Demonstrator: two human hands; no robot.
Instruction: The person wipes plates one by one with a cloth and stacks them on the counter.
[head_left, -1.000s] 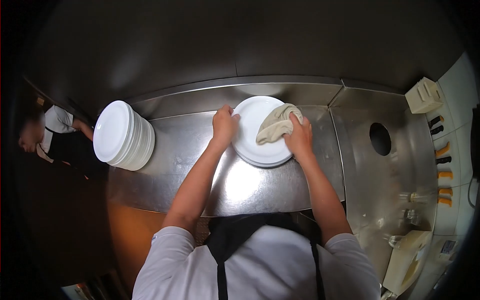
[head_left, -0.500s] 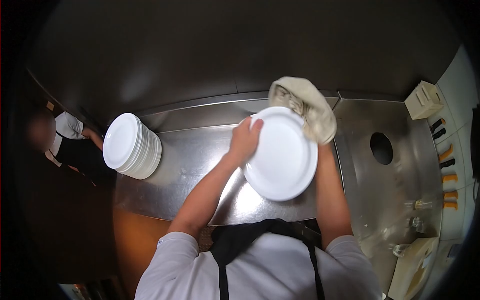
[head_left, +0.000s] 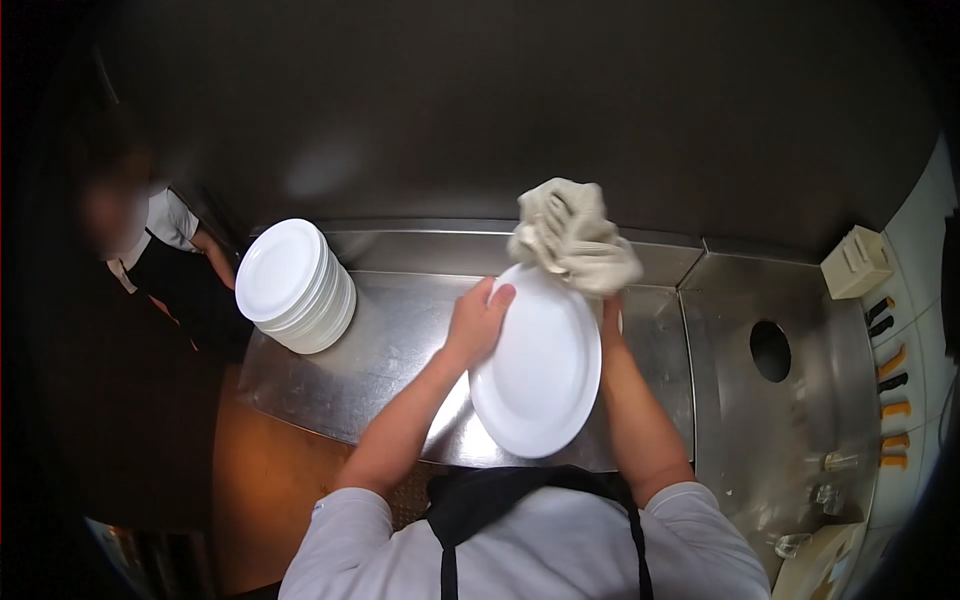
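Note:
A white plate is tilted in front of me above the steel counter. My left hand is closed on its left rim, thumb across the front face. At the plate's top right edge is a bunched beige cloth, held in my right hand. Most of that hand is hidden behind the cloth and the plate. To the left, a tall leaning stack of white plates stands on the counter.
The steel counter has a round hole at right. Knives hang on the tiled wall near a beige holder. Glasses stand at the lower right. Another person stands at far left.
The plate has turned more edge-on and come slightly lower and left. The cloth in my right hand has shifted left along the plate's upper edge. My view has tilted up somewhat.

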